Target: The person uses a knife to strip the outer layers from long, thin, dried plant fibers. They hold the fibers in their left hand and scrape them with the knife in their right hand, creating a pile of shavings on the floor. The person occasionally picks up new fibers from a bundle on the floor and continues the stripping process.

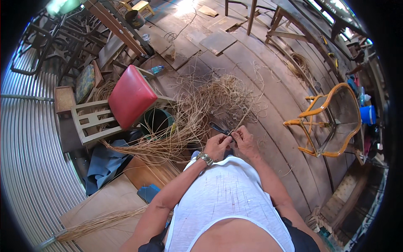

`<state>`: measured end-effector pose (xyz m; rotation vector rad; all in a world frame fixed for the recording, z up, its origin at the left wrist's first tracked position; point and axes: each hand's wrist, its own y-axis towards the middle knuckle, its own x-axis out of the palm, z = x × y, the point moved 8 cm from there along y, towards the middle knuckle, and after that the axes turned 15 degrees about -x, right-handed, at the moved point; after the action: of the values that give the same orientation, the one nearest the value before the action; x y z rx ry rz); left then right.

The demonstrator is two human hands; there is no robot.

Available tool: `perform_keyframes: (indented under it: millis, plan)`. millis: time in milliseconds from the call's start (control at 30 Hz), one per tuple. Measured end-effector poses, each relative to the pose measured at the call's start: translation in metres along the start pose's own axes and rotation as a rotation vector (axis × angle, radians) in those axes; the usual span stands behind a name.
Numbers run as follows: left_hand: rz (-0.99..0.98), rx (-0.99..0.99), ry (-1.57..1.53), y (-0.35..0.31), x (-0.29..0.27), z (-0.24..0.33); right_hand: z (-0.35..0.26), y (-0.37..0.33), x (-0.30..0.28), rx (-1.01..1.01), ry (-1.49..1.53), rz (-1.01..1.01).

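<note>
Close together in front of my lap, both hands meet with their fingertips pinched. My left hand (pixel 216 147), with a metal wristwatch (pixel 205 158) on its wrist, is closed at the lower end of a dark, narrow object (pixel 218 128) whose kind I cannot make out. Beside it, my right hand (pixel 247 143) is closed on a thin, pale cane strand (pixel 242 121) that rises from its fingers. Just beyond the hands, a loose tangle of tan cane strands (pixel 226 92) covers the floor. More long strands (pixel 159 145) fan out to the left.
A chair with a red seat (pixel 133 96) lies tipped at the left, near a dark green bucket (pixel 158 121). An orange cane-framed chair (pixel 325 119) stands at the right. Another cane bundle (pixel 103 221) lies across a board at lower left. Loose boards (pixel 218 43) rest on the plank floor.
</note>
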<state>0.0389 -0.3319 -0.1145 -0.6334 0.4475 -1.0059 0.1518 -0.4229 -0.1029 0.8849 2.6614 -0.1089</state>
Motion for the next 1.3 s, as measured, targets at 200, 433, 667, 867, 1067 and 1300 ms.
perform_keyframes:
  millis: [200,433,667,867,1067,1300]
  plan:
    - [0.271,0.115,0.237,0.003,-0.021,-0.002,0.009,-0.003,0.017,0.074,-0.016,-0.091]
    - [0.236,0.116,0.156,0.013,-0.027,-0.01,0.019,0.001,0.03,0.013,-0.024,0.007]
    - [0.297,0.261,0.27,0.011,-0.032,-0.009,0.016,-0.003,0.038,0.264,0.136,-0.033]
    - [0.219,0.016,0.284,0.014,-0.039,-0.026,0.02,0.004,0.041,0.03,-0.206,-0.021]
    - [0.232,-0.024,0.33,0.02,-0.048,-0.047,0.019,-0.006,0.055,0.284,0.119,-0.096]
    - [0.321,0.072,0.475,0.014,-0.048,-0.045,0.042,-0.011,0.066,0.39,-0.01,-0.064]
